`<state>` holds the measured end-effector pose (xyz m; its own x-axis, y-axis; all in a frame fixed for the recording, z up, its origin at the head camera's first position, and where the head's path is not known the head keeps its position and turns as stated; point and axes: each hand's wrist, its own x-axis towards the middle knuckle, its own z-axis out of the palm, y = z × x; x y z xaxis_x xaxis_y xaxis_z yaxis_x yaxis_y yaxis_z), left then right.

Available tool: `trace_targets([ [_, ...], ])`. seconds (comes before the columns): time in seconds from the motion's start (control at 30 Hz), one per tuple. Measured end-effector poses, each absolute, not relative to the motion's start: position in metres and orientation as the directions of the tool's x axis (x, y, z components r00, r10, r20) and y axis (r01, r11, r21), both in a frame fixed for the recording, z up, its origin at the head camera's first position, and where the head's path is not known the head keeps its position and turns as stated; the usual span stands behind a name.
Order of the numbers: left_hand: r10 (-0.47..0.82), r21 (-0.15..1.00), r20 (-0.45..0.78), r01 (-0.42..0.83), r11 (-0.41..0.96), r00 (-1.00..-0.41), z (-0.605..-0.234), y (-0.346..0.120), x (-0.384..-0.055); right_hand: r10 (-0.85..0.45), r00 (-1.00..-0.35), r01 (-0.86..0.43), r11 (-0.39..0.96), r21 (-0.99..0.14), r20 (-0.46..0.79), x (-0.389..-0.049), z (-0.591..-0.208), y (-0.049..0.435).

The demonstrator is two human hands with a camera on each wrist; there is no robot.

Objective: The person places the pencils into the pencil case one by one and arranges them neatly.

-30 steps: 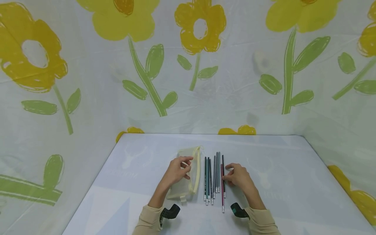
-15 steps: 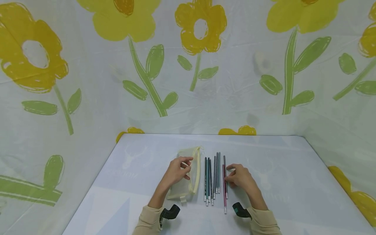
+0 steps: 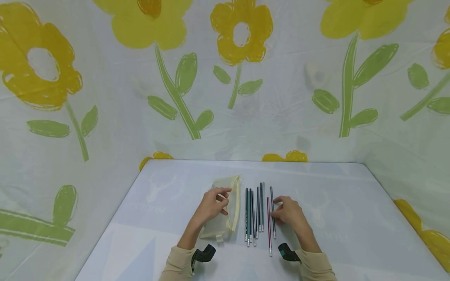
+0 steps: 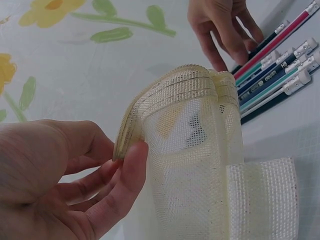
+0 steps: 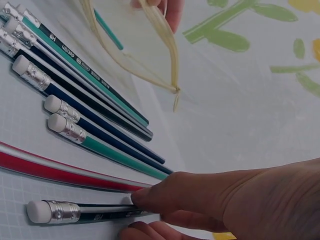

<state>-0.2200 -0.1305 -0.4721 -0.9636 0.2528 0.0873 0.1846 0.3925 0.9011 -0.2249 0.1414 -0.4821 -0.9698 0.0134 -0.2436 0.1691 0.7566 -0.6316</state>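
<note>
My left hand (image 3: 212, 203) pinches the zippered edge of a cream mesh pouch (image 4: 187, 180) and holds its mouth apart. A teal stick-like thing (image 5: 108, 29) shows inside the opening in the right wrist view. To the right of the pouch, my right hand (image 3: 288, 210) has thumb and fingers around a dark pencil (image 5: 102, 212) lying on the table. A red pencil (image 3: 269, 230) lies just left of it, close to the thumb. Several dark and teal pencils (image 5: 90, 102) with white erasers lie in a row between the pouch and the red one, erasers towards me.
The table (image 3: 351, 218) has a pale printed cover. Behind it and at its sides hang white cloths (image 3: 281, 117) with yellow flowers. A fabric tab (image 4: 262, 200) sticks out from the pouch's near end. Dark wrist cameras (image 3: 288, 251) sit on both forearms.
The right hand has moved slightly right. The dark and red pencils have shifted right, away from the row, and a gap now shows between those two. The left hand and pouch have stayed put.
</note>
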Motion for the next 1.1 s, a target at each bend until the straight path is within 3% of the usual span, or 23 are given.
trace_targets([
  [1.1,0.245,0.914,0.115,0.199,0.354,-0.963,-0.4664,-0.1314,-0.2156,0.056,-0.972,0.189,0.768,-0.612,-0.229,-0.2260,-0.4846,0.1387],
])
